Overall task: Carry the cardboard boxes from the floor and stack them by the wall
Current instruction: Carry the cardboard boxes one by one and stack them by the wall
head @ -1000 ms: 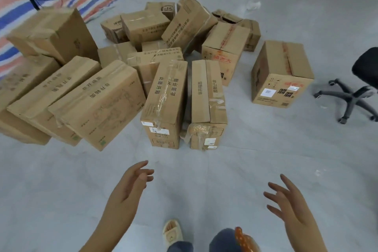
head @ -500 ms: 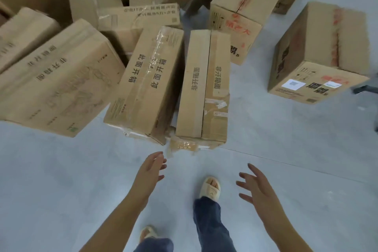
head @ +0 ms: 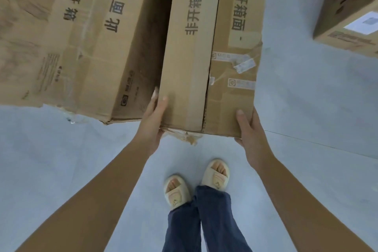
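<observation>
Box in hand: long brown cardboard box (head: 212,51) with a taped centre seam and printed black characters; lies flat on the pale grey floor (head: 306,108), near end just ahead of the feet.
Long axis: runs straight away from the person, far end out of view past the top edge; near short end faces the body.
Left hand (head: 152,127): clasps the near left corner; thumb lies on the top face, fingers wrapped down the left side wall into the narrow gap beside the neighbouring box.
Right hand (head: 250,133): clasps the near right corner; thumb flat on the top face, fingers curled under or round the lower edge, probably, since the box hides them.
Bearing from fingers: box sits between the two hands, its bulk wholly forward of both; hands about level, neither clearly nearer.
Neighbour, left: wider brown cardboard box (head: 92,47) with loose clear tape, just beside the held box, a dark slot between them.
Neighbour, right: brown cardboard box with a white label (head: 347,10), well apart across bare floor.
Near end, condition: torn tape and crumpled card hanging from the lower edge.
Footing: pale open-toed slippers (head: 196,182) under blue trousers, close behind the near end.
Judged requirement: lift from the near end only leaves most of the length overhanging forward; likely needs a tilt-up or a grip further along.
Risk: left fingers cramped in the slot.
</observation>
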